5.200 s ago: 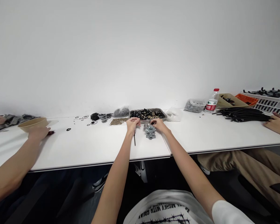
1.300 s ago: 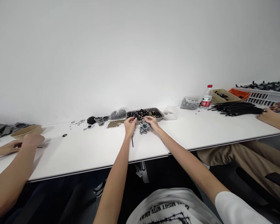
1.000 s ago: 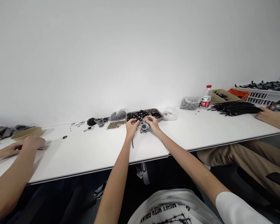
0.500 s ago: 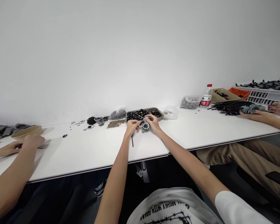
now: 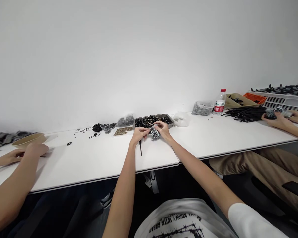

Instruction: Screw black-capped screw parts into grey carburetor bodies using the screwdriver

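Note:
My right hand (image 5: pixel 163 129) is closed around the upper right side of a small silver metal carburetor (image 5: pixel 155 134), its round opening turned toward me. At the carburetor's left side, my left hand (image 5: pixel 140 135) is closed in a pinch; whatever lies between its fingertips is too small to make out. Below my left hand a thin black rod-like piece (image 5: pixel 140 149) shows, its upper end hidden by the hand. Just behind both hands stands a metal tray (image 5: pixel 172 123) heaped with black and brass-coloured parts.
Left of the tray are small brass parts (image 5: pixel 123 131), a plastic cup (image 5: pixel 105 128) and black rings (image 5: pixel 96 134). A bottle (image 5: pixel 219 103), black hoses (image 5: pixel 243 114) and a white crate (image 5: pixel 283 100) stand to the right. Co-workers' hands (image 5: pixel 279 120) work at either side.
My hands stay almost in place, and the carburetor has tilted slightly between them. On the right, a co-worker has turned and shifted another metal part.

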### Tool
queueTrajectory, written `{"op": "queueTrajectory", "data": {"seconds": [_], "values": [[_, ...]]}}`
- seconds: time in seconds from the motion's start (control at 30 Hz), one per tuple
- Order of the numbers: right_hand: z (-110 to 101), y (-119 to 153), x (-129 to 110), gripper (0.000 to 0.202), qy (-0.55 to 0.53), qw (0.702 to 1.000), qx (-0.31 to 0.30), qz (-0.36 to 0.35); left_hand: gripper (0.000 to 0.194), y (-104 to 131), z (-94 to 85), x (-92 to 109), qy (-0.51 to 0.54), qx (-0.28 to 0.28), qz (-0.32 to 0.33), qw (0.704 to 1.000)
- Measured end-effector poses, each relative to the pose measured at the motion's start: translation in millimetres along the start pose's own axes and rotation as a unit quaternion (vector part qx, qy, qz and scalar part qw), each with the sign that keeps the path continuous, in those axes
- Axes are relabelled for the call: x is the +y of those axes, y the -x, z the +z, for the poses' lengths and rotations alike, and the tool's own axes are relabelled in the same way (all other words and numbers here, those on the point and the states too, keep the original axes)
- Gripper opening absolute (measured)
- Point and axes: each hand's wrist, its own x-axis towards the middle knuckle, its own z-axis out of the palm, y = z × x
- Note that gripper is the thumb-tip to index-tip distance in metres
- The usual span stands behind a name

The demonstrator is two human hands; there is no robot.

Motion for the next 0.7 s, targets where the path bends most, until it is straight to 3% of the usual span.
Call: {"op": "queueTrajectory", "data": {"seconds": [0.7], "values": [[2.0, -0.7, 1.2, 0.024, 0.000, 1.000, 0.000, 0.002, 0.036, 2.2, -0.6, 3.4, 0.015, 0.006, 0.032, 0.999]]}}
